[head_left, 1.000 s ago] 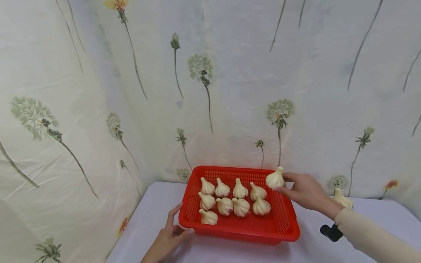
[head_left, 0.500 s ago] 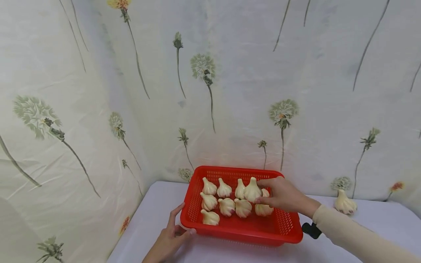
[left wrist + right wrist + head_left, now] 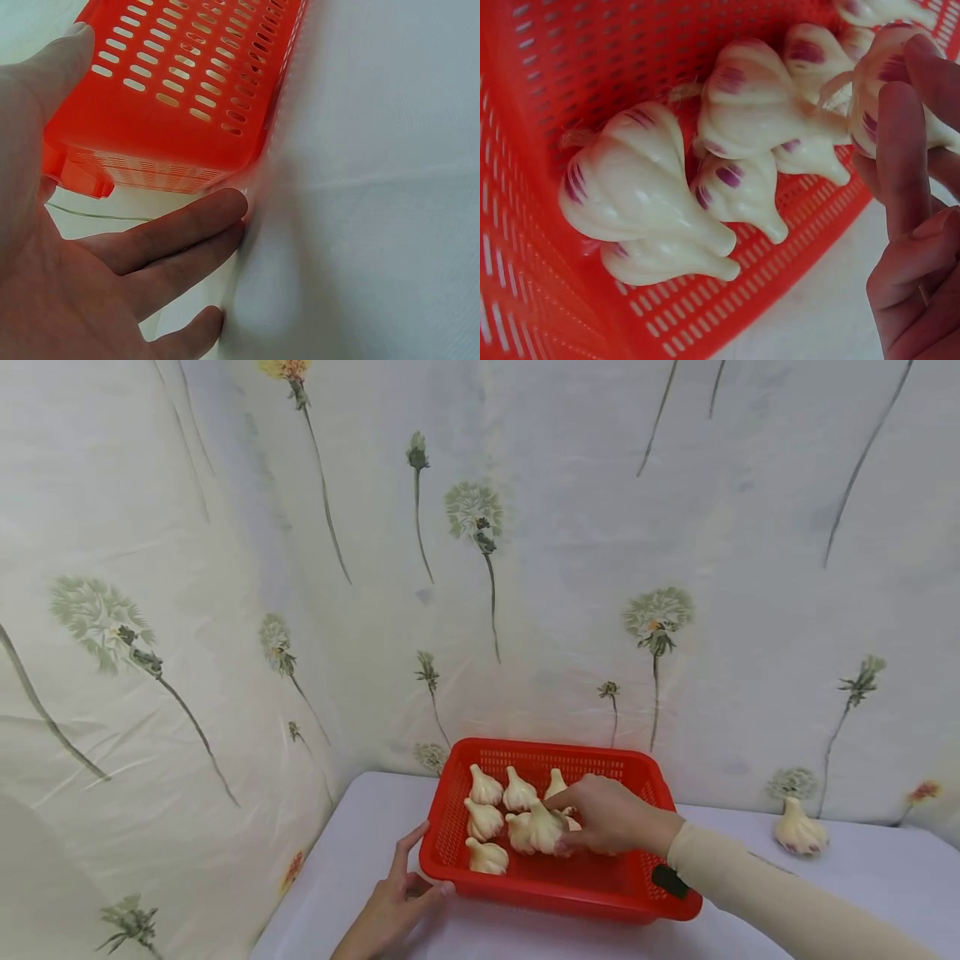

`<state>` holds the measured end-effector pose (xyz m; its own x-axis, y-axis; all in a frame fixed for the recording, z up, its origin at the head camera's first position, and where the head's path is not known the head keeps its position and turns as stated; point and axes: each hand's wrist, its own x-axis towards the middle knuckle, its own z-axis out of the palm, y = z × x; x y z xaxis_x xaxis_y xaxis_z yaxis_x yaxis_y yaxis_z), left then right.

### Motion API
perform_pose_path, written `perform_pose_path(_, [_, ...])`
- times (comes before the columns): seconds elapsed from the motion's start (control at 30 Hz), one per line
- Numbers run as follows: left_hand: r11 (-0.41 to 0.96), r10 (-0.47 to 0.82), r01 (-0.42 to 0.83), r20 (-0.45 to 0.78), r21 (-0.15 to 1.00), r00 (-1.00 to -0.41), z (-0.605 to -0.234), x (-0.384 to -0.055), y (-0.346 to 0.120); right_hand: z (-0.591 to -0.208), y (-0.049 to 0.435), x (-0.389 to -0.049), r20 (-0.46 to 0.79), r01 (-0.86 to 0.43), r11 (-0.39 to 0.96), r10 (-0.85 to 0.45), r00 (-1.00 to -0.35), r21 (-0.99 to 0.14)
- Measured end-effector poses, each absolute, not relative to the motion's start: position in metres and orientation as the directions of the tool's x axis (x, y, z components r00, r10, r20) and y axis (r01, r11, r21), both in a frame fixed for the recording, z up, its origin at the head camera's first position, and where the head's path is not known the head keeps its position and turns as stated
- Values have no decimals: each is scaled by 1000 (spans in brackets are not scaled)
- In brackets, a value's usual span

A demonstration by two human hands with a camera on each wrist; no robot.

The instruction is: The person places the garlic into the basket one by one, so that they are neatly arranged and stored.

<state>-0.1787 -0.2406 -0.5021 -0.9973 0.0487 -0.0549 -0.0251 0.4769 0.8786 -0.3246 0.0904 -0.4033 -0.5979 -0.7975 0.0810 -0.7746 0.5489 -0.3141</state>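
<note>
My right hand [image 3: 611, 818] reaches into the red plastic basket [image 3: 558, 900] and pinches a garlic bulb [image 3: 546, 829] between thumb and fingers. In the right wrist view that garlic bulb [image 3: 870, 82] is partly covered by the fingertips. Several other cream garlic bulbs [image 3: 486, 821], some with purple streaks, lie in rows in the basket; the hand hides some at the right. At the front left corner, my left hand [image 3: 397, 897] touches the basket with thumb and index finger spread along two sides. Its other fingers extend below the slotted basket wall [image 3: 187, 82] in the left wrist view.
One more garlic bulb [image 3: 801, 831] stands on the white table [image 3: 862, 868] at the right. Behind the table hangs a pale sheet [image 3: 570, 552] printed with dandelions. A black strap piece [image 3: 670, 881] sits at the right wrist, over the basket's rim.
My right hand has carried the garlic bulb from the basket's back right rim leftward and down, to the front row. The left hand stays at the corner. The view has shifted slightly.
</note>
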Motion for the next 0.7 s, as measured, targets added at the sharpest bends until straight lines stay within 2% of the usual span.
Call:
perform_pose_path(0.37, [474, 39, -51, -79, 879, -996, -501, -180, -239, -413, 77, -326, 82, -815, 480, -844, -529, -325])
perform_pose_path(0.57, [463, 72, 5, -32, 886, -997, -500, -179, -242, -419, 72, -322, 73, -813, 504, -836, -544, -293])
perform_pose_path(0.7, [457, 76, 11, -27, 889, -997, -500, -178, -243, -424, 71, -322, 62, -798, 513, -828, -557, -317])
